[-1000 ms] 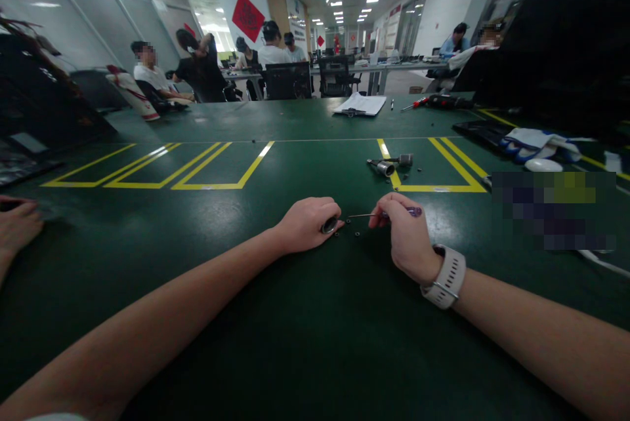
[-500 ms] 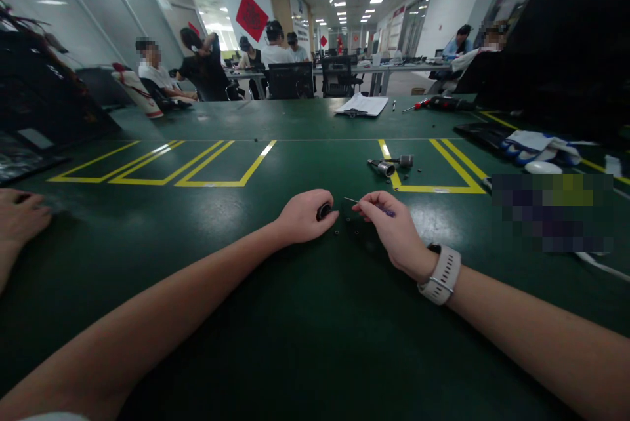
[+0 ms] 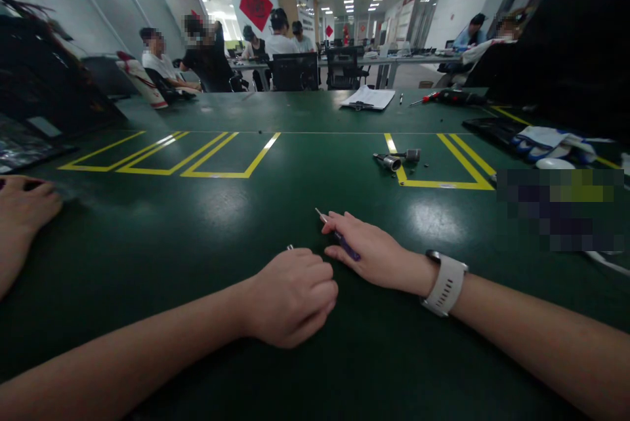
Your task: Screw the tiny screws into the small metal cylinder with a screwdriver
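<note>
My left hand [image 3: 294,295] is closed into a fist low on the green table [image 3: 207,211]. A small metal end [image 3: 290,247] pokes out at its top, and the dark round part it held earlier is hidden inside. My right hand [image 3: 370,253], with a white watch [image 3: 445,283] on the wrist, lies just right of the left hand. It grips a thin purple-handled screwdriver [image 3: 339,237] whose metal shaft points up and left across the table.
Two small metal cylinders [image 3: 398,159] lie on a yellow line farther back. A clipboard with paper [image 3: 367,98] and a red screwdriver [image 3: 427,98] sit at the far side, blue-white gloves [image 3: 548,141] at the right. Another person's hand [image 3: 22,211] rests at the left edge. Several people sit beyond.
Both hands have drawn back toward me. The left hand has closed over the dark round part. The right hand has laid the screwdriver lower, its tip now away from the part.
</note>
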`<state>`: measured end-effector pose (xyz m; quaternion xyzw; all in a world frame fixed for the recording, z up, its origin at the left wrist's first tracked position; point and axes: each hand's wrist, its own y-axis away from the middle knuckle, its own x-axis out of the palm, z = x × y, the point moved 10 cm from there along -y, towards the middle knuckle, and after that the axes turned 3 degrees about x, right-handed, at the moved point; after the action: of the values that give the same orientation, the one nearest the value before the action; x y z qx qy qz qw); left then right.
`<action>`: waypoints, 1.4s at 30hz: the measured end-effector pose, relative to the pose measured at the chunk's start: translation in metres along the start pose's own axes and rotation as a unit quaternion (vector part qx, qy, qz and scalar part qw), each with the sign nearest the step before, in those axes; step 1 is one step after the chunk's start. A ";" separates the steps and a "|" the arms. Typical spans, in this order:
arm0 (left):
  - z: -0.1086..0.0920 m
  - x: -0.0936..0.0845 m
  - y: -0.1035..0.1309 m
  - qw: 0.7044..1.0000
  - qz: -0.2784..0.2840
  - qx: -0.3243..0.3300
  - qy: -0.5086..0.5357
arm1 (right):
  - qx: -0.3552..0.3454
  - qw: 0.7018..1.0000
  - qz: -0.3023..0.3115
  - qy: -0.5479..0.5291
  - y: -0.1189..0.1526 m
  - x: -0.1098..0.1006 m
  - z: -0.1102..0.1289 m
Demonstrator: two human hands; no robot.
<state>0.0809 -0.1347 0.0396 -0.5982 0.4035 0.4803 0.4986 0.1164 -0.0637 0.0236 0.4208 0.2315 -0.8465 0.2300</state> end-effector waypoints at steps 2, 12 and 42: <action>-0.027 0.000 -0.001 0.997 -0.006 0.068 -0.020 | -0.058 0.997 0.045 0.007 0.008 0.011 0.020; -0.079 0.005 0.010 0.983 -0.007 0.180 -0.035 | -0.166 0.968 0.185 -0.032 0.075 0.018 0.066; 0.018 0.008 0.005 0.977 -0.040 -0.181 0.107 | 0.275 0.825 -0.155 -0.468 0.093 -0.015 -0.047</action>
<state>0.0747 -0.1174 0.0304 -0.7421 0.3370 0.4580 0.3548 0.2069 -0.1067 -0.0082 -0.0217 -0.0840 -0.9949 0.0513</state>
